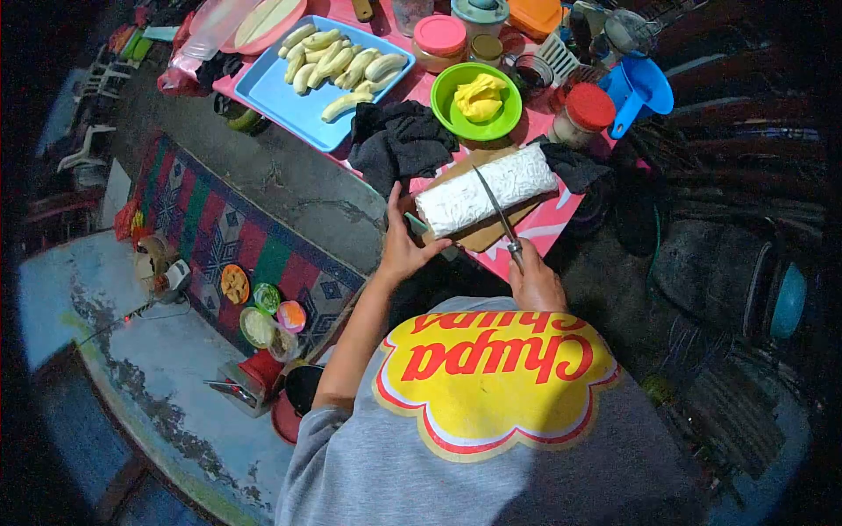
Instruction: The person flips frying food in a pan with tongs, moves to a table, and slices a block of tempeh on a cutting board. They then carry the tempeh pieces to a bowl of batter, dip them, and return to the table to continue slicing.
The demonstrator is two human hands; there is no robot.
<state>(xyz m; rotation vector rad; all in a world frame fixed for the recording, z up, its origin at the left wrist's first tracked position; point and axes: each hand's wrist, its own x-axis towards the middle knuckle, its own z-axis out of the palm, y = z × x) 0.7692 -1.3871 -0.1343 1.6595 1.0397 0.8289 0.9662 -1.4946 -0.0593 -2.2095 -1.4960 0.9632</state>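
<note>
A white, rough-textured log-shaped block (456, 202), like a cream-covered roll, lies on a brown board (500, 230) at the table's near corner. My right hand (537, 282) is closed around the handle of a knife (496, 203). The blade slants up and left over the block, overlapping it in this view. At the block's left end is my left hand (405, 245), its thumb and fingers spread apart beside the board's corner. A pale green strip (416, 221) shows between that thumb and the fingers.
Beyond the block stand a green bowl (445, 112) with something yellow inside, a dark cloth (399, 140) and a blue tray (263, 103) of peeled bananas. A red-lidded jar (586, 112) and a blue dipper (645, 88) are at right. Small food dishes sit on a patterned cloth (230, 210) at left.
</note>
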